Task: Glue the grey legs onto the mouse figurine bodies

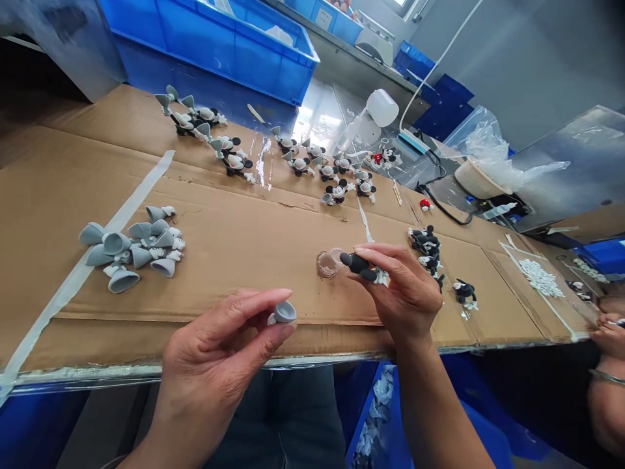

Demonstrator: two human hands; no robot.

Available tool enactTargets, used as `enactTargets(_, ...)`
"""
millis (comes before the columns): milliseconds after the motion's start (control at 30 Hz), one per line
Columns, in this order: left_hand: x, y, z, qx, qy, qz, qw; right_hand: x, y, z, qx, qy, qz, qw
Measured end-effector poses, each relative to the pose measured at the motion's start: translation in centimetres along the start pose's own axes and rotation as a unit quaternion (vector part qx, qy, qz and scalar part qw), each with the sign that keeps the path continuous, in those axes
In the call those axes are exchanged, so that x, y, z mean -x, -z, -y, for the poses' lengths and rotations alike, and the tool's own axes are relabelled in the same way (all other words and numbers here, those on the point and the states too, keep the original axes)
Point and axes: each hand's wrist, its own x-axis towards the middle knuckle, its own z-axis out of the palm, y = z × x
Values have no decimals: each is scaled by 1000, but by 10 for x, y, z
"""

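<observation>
My left hand (219, 352) pinches a small grey cone-shaped piece (284, 312) between thumb and forefinger, its round hollow end facing up. To the right, my right hand (403, 283) grips a black and white mouse figurine (359, 266), with the round black ears sticking out past my fingertips. Just left of that figurine sits a small clear round dish (328, 263) on the cardboard. A pile of grey cone pieces with white hands (141, 244) lies at the left. Beside my right wrist stand several black mouse figurines (424, 242), partly hidden by my hand.
Rows of mouse figurines with grey cones (297, 163) stand along the cardboard's far side. Behind them are a blue crate (215, 52) and a white bottle (382, 108). Small white parts (541, 278) lie at the right, near another person's hand (610, 332).
</observation>
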Motion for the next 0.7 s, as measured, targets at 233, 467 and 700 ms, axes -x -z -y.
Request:
enactTargets(233,0,-1,-2,5,-1,0,1000,-4,2,0,31,11,7,999)
enactTargets(467,-1,-1,-4,-6,5,-5,1000,-4,9,-1,28,-14,-5,999)
enactTargets(700,-3,5,5,-52,-19,-11,998,1,7,18,-211,-288,-137,924)
